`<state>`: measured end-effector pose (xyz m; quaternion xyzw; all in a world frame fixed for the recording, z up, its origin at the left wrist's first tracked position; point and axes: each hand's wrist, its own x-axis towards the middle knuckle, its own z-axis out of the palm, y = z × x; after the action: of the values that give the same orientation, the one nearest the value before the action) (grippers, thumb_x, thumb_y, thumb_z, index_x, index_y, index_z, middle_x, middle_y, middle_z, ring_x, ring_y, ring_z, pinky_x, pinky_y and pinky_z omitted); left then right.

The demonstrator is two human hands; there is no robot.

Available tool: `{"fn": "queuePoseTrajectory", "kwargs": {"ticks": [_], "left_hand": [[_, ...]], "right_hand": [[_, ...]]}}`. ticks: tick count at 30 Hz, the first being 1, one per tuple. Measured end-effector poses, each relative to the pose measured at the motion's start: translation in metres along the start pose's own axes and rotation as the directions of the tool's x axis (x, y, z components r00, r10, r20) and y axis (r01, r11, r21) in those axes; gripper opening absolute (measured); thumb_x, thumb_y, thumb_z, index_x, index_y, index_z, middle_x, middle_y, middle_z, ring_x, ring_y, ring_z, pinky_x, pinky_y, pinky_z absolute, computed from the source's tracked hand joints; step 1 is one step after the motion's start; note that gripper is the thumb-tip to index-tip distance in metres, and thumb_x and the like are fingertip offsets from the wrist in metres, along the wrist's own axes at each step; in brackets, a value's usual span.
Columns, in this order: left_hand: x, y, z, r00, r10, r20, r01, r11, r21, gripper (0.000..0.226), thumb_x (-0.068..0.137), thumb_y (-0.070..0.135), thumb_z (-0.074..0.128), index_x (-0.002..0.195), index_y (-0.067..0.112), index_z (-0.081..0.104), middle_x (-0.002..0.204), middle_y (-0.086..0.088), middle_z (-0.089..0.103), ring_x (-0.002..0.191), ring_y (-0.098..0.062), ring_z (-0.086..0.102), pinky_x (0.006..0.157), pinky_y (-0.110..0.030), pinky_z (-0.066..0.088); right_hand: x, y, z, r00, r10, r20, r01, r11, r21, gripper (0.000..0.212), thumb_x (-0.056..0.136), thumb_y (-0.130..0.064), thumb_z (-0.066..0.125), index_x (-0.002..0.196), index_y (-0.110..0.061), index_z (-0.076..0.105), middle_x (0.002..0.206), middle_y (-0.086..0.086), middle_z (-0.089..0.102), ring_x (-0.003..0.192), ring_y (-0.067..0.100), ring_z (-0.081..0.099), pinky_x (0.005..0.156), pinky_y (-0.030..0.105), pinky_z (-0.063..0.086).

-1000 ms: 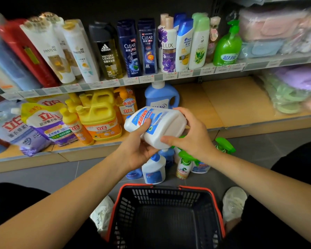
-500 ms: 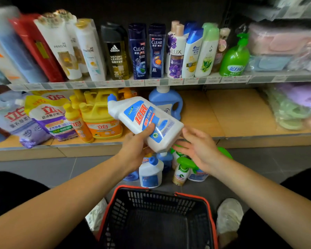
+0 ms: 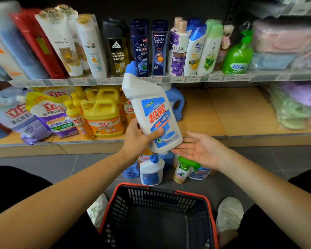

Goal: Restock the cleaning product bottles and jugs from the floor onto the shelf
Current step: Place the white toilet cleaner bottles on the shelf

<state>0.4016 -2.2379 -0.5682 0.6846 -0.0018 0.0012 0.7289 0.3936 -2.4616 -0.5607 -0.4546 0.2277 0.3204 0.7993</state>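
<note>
As the white cleaner bottle (image 3: 151, 114) stands nearly upright in the air before the lower shelf (image 3: 241, 112), blue angled cap tipped left, blue label with red characters facing the camera, the left hand (image 3: 138, 139) has its grip wrapped round the bottle's lower body, thumb across the label. The right hand (image 3: 199, 151) lies palm up, fingers spread, its grip wide and holding nothing, fingertips at the bottle's base. Below, a small white bottle (image 3: 151, 170) and a green-trigger spray bottle (image 3: 182, 169) stand on the floor beyond a red-rimmed basket (image 3: 192, 194).
</note>
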Motion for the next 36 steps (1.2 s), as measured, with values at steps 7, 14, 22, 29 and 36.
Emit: {"fn": "queuePoseTrajectory", "kwargs": {"ticks": [7, 14, 22, 29, 36], "left_hand": [[0.007, -0.009, -0.006, 0.993, 0.064, 0.100, -0.090, 0.953, 0.288, 0.066, 0.071, 0.022, 0.090, 0.126, 0.012, 0.056, 0.121, 0.003, 0.071, 0.107, -0.011, 0.070, 0.082, -0.034, 0.063], [0.001, -0.024, -0.001, 0.949, 0.027, 0.314, -0.180, 0.865, 0.469, 0.072, 0.069, 0.024, 0.094, 0.130, 0.018, 0.056, 0.119, 0.006, 0.071, 0.107, -0.008, 0.068, 0.089, -0.036, 0.060], [0.005, -0.037, 0.013, 0.899, 0.013, 0.438, -0.280, 0.786, 0.551, 0.075, 0.071, 0.034, 0.092, 0.133, 0.019, 0.053, 0.124, 0.005, 0.068, 0.109, -0.015, 0.067, 0.089, -0.045, 0.059], [0.026, -0.044, 0.030, 0.839, 0.033, 0.544, -0.376, 0.756, 0.535, 0.079, 0.076, 0.036, 0.088, 0.142, 0.026, 0.046, 0.131, 0.008, 0.065, 0.111, -0.008, 0.065, 0.090, -0.035, 0.059], [0.059, -0.063, 0.008, 0.842, -0.133, 0.522, -0.412, 0.465, 0.784, 0.063, 0.086, 0.043, 0.076, 0.142, 0.023, 0.053, 0.133, 0.002, 0.066, 0.120, -0.019, 0.062, 0.095, -0.039, 0.053]], "right_hand": [[0.005, -0.014, -0.011, 0.934, -0.308, -0.183, 0.193, 0.863, -0.467, 0.028, 0.094, -0.024, 0.066, 0.111, -0.003, 0.069, 0.081, 0.013, 0.077, 0.070, 0.020, 0.075, 0.056, 0.024, 0.056], [-0.014, -0.054, -0.014, 0.749, -0.633, 0.194, 0.599, 0.524, -0.605, 0.043, 0.083, -0.015, 0.078, 0.123, -0.021, 0.065, 0.117, 0.005, 0.072, 0.105, 0.018, 0.069, 0.084, 0.029, 0.057], [-0.029, -0.069, -0.013, 0.640, -0.726, 0.251, 0.702, 0.419, -0.576, 0.045, 0.071, -0.023, 0.079, 0.114, -0.024, 0.068, 0.103, -0.006, 0.073, 0.093, 0.008, 0.066, 0.083, 0.023, 0.054], [-0.039, -0.091, -0.021, 0.530, -0.805, 0.266, 0.677, 0.212, -0.705, 0.036, 0.070, -0.005, 0.087, 0.098, -0.022, 0.073, 0.096, -0.006, 0.073, 0.084, 0.005, 0.066, 0.076, 0.021, 0.054], [-0.029, -0.107, -0.024, 0.445, -0.868, 0.221, 0.644, 0.138, -0.753, 0.031, 0.075, -0.005, 0.084, 0.099, -0.020, 0.072, 0.092, -0.007, 0.071, 0.080, 0.001, 0.064, 0.078, 0.021, 0.056]]}}
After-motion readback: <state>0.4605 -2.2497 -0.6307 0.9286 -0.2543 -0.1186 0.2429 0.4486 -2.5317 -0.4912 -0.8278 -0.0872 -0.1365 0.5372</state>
